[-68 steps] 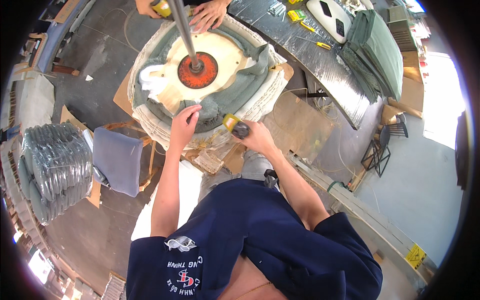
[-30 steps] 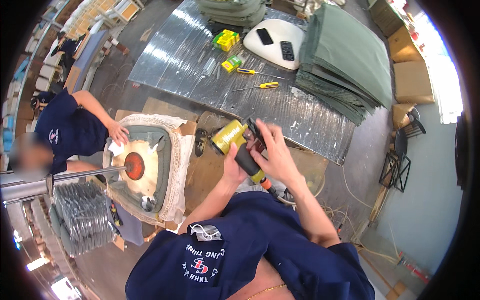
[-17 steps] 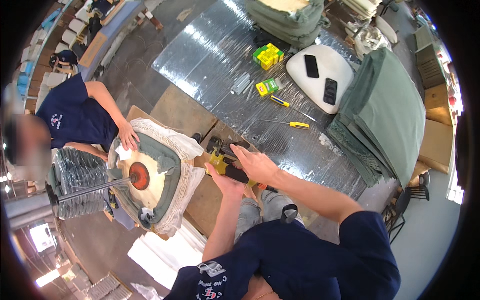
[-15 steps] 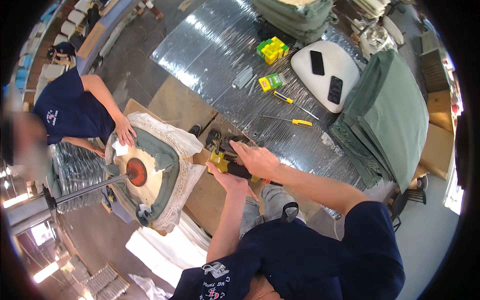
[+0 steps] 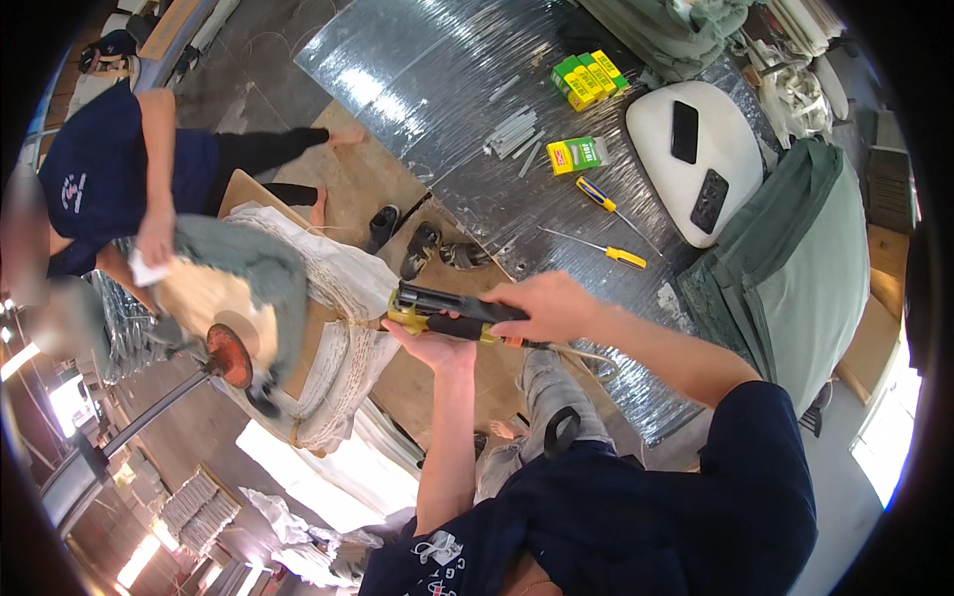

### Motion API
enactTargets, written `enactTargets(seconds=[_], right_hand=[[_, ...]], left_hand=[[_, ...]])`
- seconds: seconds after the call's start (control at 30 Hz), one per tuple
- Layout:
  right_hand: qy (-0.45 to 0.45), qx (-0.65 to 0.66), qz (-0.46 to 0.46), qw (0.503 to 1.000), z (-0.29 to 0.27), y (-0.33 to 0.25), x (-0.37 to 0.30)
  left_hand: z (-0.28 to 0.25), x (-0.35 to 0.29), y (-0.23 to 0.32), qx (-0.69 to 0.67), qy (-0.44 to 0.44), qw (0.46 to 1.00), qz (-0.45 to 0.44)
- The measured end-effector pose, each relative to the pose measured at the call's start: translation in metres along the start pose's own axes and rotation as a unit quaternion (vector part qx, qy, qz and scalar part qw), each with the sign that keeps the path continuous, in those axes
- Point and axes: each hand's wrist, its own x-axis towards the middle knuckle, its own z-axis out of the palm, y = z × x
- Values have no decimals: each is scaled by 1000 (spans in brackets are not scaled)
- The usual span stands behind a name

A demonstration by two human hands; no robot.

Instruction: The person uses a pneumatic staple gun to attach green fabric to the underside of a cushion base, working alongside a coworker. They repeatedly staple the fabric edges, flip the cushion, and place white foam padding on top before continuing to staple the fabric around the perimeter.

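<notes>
Left hand (image 5: 437,348) cups yellow-black air tool (image 5: 471,328) from below, right hand (image 5: 549,306) grips rear of its black rail (image 5: 447,301), tool near edge of table (image 5: 427,109) where printed yellow-green boxes (image 5: 589,79), contents not visible, sit near loose grey strips (image 5: 514,132).

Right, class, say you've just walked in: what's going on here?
The person's left hand holds a yellow-and-black tool from below, while the right hand grips its black upper part. Two screwdrivers and metallic strips lie on the dark table. On the left, a co-worker's hand holds something white by a green padded piece.
</notes>
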Motion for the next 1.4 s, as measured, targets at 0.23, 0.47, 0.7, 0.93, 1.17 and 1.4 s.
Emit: enactTargets(seconds=[0.23, 0.47, 0.7, 0.93, 1.17, 1.4], right_hand=[[254, 201, 421, 847, 57, 260, 155], [243, 131, 489, 828, 60, 316, 149], [246, 276, 143, 918, 14, 55, -7], [234, 150, 55, 959, 11, -84, -92], [325, 42, 59, 943, 34, -110, -130], [90, 59, 189, 976, 61, -84, -208]], left_hand=[[-30, -7, 38, -25, -60, 995, -79], [-13, -15, 18, 31, 110, 991, -71], [-10, -51, 23, -8, 91, 996, 5], [28, -86, 19, 45, -10, 999, -13], [26, -96, 2, 52, -46, 997, -44], [3, -88, 15, -10, -205, 970, -129]])
